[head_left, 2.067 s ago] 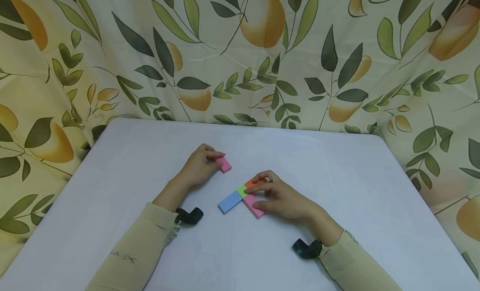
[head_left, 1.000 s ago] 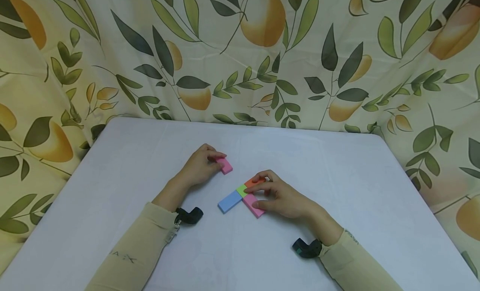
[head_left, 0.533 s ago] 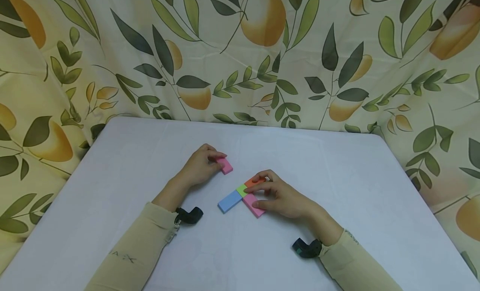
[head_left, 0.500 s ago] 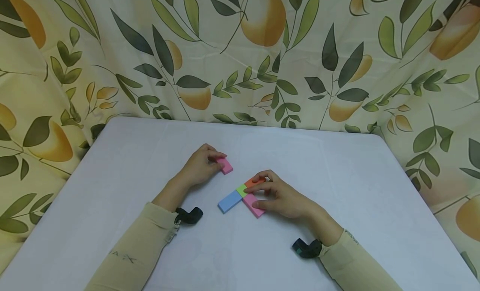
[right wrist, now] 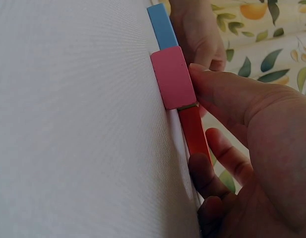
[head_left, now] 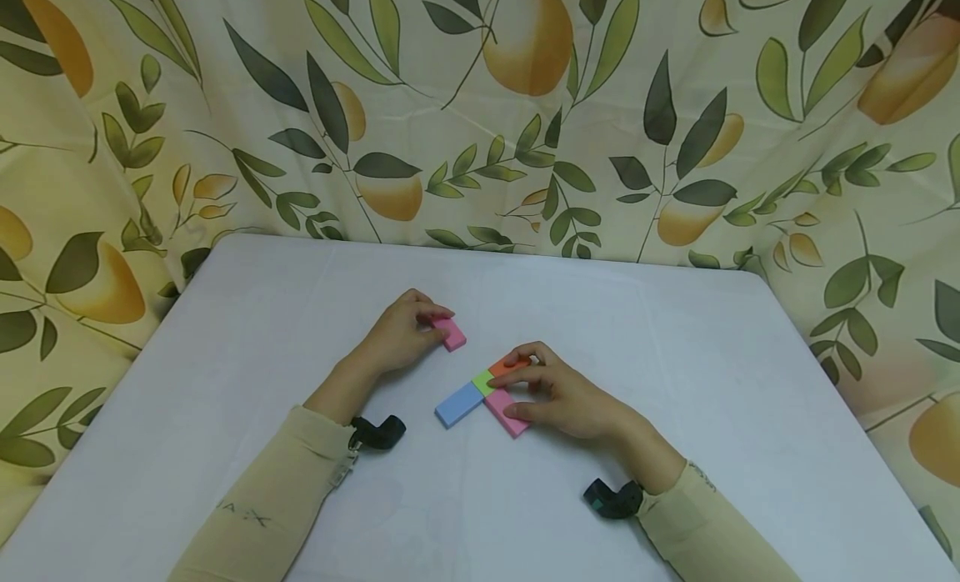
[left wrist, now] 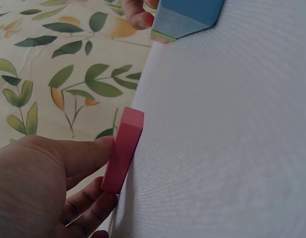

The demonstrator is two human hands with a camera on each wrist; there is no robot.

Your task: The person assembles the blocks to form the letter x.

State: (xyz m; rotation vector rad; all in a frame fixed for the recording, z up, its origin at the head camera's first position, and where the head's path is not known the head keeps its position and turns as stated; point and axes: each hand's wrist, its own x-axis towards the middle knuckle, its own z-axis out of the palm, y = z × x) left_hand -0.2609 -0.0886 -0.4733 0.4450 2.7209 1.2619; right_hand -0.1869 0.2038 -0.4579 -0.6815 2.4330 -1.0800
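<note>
My left hand (head_left: 397,336) pinches one small pink block (head_left: 452,335) between thumb and fingers, at the white table's surface. To its right, several flat coloured blocks lie joined: a blue block (head_left: 459,404), a short green block (head_left: 482,382) and an orange block (head_left: 498,367) form a line, with a second pink block (head_left: 504,411) branching off toward me. My right hand (head_left: 573,394) holds this group with bent fingers. In the right wrist view its thumb touches the pink block (right wrist: 172,77), and fingertips lie against the orange block (right wrist: 194,131). The orange block is partly covered.
The white table (head_left: 675,357) spreads around both hands, its far edge against a leaf-and-fruit patterned cloth (head_left: 465,107). Black wrist cameras stick out from the left sleeve (head_left: 262,499) and the right sleeve (head_left: 712,524), close above the table.
Over the last two seconds the left hand's pink block has shifted very slightly right and toward me. The right hand and the joined blocks look still.
</note>
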